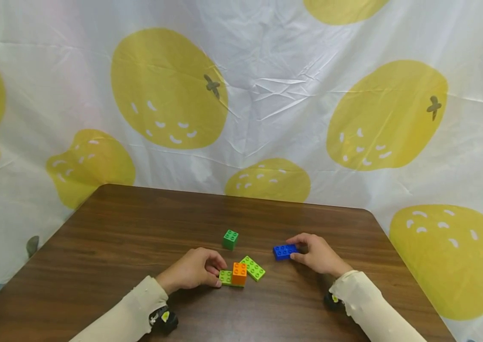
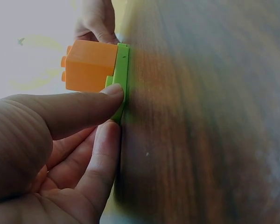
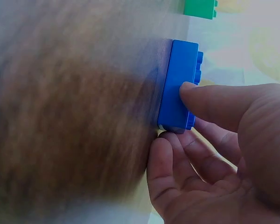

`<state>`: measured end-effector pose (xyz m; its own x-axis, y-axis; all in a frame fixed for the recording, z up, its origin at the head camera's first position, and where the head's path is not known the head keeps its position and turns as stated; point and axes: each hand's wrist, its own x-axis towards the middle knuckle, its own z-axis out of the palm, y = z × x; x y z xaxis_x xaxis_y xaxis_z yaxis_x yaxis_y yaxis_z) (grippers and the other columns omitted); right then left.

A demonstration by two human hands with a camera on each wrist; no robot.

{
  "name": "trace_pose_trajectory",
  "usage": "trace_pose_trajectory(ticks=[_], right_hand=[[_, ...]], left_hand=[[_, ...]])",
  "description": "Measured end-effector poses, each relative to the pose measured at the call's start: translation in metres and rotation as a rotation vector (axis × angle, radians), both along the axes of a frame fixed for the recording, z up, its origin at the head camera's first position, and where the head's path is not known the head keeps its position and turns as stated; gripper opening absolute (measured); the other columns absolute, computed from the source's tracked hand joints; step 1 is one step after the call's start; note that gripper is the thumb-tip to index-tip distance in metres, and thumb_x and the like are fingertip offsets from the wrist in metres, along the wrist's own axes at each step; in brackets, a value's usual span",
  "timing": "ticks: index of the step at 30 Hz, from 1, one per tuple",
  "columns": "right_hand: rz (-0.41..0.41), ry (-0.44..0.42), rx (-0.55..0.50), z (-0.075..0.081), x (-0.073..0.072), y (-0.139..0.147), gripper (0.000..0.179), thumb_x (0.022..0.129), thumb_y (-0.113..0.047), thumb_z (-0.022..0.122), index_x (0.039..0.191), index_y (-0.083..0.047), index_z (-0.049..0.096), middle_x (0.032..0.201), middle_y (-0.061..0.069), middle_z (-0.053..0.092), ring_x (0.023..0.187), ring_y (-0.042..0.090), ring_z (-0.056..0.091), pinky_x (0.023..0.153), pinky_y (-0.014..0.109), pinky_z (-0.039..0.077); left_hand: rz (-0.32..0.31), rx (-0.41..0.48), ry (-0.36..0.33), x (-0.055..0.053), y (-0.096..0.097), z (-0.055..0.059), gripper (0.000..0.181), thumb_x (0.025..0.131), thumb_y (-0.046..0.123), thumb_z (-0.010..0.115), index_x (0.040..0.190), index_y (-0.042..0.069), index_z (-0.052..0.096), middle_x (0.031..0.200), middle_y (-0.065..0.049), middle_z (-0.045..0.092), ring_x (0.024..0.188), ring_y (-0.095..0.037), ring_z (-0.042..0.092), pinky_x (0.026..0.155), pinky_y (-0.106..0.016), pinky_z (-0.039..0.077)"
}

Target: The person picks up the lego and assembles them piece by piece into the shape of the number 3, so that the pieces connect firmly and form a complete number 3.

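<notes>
My left hand [image 1: 191, 270] pinches the left end of a thin lime-green building brick [image 1: 225, 277] between thumb and fingers. On that brick's right end stands an orange building brick [image 1: 239, 273], studs up. Just behind and to the right lies a second thin lime-green brick [image 1: 253, 268]. To the right, my right hand [image 1: 319, 254] holds a blue building brick [image 1: 285, 251] by its right end. In the right wrist view its thumb lies on the long side of the blue brick [image 3: 179, 84]; the far fingers are partly hidden behind it.
A dark green brick [image 1: 230, 239] stands on the brown wooden table [image 1: 160, 218], behind the lime-green ones. A white curtain [image 1: 267, 118] with yellow fruit prints hangs behind the table's far edge. Dark wrist cameras [image 1: 164, 319] sit at the cuffs.
</notes>
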<state>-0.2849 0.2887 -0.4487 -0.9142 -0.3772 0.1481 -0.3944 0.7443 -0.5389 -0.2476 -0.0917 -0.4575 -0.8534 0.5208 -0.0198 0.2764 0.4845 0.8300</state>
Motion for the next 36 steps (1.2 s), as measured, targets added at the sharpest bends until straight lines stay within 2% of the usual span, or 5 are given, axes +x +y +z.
trace_pose_trajectory(ticks=[14,24,30,36], right_hand=[[-0.011,-0.011,0.008,0.0,0.001,0.0,0.029,0.095,-0.013,0.078,0.124,-0.009,0.075,0.122,0.009,0.075,0.11,0.025,0.071,0.1,0.053,0.056],[-0.026,0.032,-0.004,0.0,0.001,-0.002,0.028,0.095,-0.017,0.08,0.122,-0.01,0.076,0.114,0.003,0.076,0.101,0.016,0.068,0.094,0.042,0.055],[-0.039,0.023,-0.059,0.003,0.003,-0.008,0.027,0.095,-0.015,0.08,0.121,-0.008,0.076,0.11,0.004,0.075,0.097,0.014,0.068,0.084,0.029,0.058],[-0.039,-0.009,-0.127,0.008,0.007,-0.015,0.029,0.095,-0.014,0.08,0.122,-0.007,0.075,0.109,0.006,0.074,0.096,0.016,0.069,0.083,0.031,0.061]], left_hand=[[-0.009,0.025,-0.005,0.0,-0.001,0.0,0.033,0.078,0.004,0.092,0.106,0.009,0.076,0.102,-0.001,0.077,0.089,-0.013,0.07,0.077,-0.023,0.059],[-0.011,0.028,-0.013,-0.003,-0.001,-0.001,0.032,0.078,0.005,0.092,0.106,0.011,0.077,0.102,0.001,0.077,0.089,-0.011,0.07,0.078,-0.024,0.059],[-0.01,0.021,-0.019,-0.002,-0.001,-0.002,0.032,0.079,0.007,0.092,0.106,0.012,0.076,0.102,0.002,0.076,0.09,-0.012,0.07,0.078,-0.023,0.059],[-0.009,0.019,-0.013,-0.001,-0.001,-0.003,0.032,0.079,0.007,0.092,0.107,0.012,0.076,0.102,0.002,0.076,0.091,-0.012,0.07,0.078,-0.024,0.059]])
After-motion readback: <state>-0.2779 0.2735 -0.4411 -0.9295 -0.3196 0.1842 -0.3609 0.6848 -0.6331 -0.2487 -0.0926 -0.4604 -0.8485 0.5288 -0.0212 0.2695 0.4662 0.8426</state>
